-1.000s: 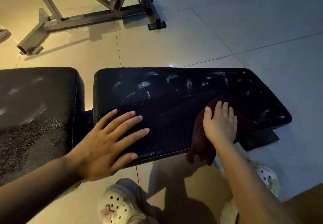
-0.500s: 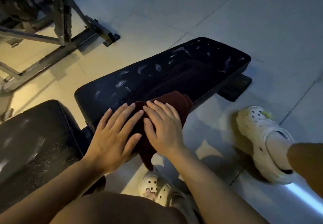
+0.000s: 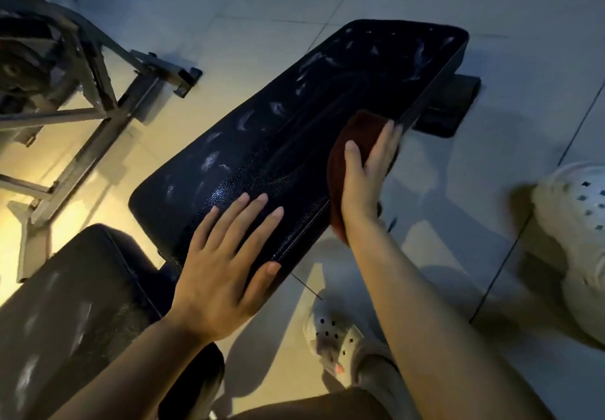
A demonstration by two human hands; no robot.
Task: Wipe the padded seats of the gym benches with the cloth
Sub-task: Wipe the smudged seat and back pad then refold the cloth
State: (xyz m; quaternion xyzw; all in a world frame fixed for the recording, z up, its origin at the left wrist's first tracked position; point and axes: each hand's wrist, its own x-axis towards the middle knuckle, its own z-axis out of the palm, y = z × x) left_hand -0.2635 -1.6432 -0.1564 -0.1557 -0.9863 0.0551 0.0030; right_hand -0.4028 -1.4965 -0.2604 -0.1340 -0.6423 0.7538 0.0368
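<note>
Head view: long black pad runs diagonally, pale smears along far side. Left hand lies flat on near end, fingers straight and spread, thumb over near edge. Right hand presses maroon cloth against pad's right edge, fingers straight, thumb on top; cloth drapes over edge below wrist. Second pad lower left, just beside first. Grey frame upper left on tiled floor. White clogs below.
</note>
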